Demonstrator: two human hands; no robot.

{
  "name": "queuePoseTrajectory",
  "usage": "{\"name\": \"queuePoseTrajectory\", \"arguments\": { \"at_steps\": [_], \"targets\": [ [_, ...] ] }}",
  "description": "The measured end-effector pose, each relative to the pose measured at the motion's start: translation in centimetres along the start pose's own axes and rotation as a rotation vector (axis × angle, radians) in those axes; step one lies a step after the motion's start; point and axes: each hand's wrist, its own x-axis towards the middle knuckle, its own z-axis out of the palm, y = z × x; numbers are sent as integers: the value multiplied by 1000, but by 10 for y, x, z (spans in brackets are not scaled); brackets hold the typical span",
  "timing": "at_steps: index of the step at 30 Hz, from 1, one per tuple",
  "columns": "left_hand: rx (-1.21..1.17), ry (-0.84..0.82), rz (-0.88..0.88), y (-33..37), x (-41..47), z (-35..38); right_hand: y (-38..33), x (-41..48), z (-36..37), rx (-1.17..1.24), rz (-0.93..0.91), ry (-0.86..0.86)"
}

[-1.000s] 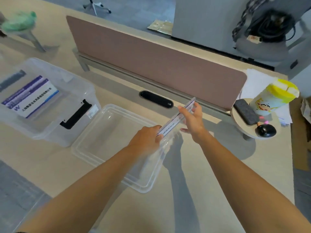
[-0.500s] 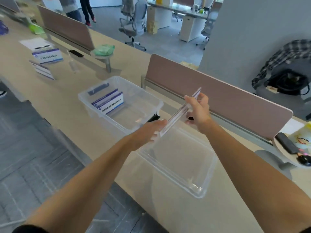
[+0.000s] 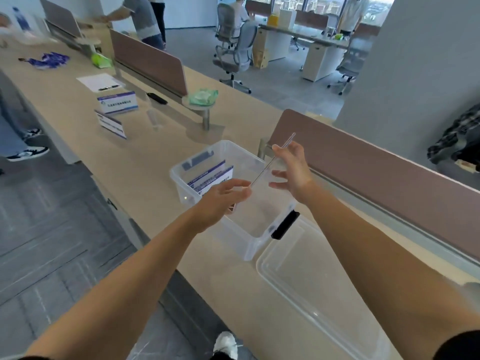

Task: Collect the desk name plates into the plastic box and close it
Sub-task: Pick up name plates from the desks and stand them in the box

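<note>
Spanning both hands' fingers (image 3: 279, 149), edge-on name plate (image 3: 272, 159) above box (image 3: 249, 245)

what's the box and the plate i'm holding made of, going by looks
Box: likely clear, slightly frosted plastic; the desk and the name plates inside show through its walls, with a black latch.
Held name plate: probably clear acrylic, possibly glass; seen edge-on between left hand and right hand, thin, rigid and see-through.

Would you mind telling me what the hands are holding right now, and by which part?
A clear name plate, seen edge-on over the plastic box. The left hand holds its near end, the right hand its far end.
</note>
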Motion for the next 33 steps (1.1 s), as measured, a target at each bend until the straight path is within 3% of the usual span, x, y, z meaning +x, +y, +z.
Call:
{"name": "queuePoseTrajectory", "arguments": {
  "at_steps": [7,13,19,22,24,29,33],
  "targets": [
    [31,98,-70,-12,62,-60,9,87,54,61,56,-68],
    [2,54,-50,-35,110,-110,4,128,87,48,119,-97],
    [31,-227,-29,-38,152,-161,0,144,117,97,141,115],
    [250,-473,-2,-38,166,-189,0,140,128,48,119,250],
    [423,-543,64,-40,177,-207,5,137,130,-3,90,325],
    [705,-369,221,-54,201,-224,33,138,119,-16,186,406],
    [733,-241,149,-86,230,-227,71,151,119,-36,272,349]
  ]
}}
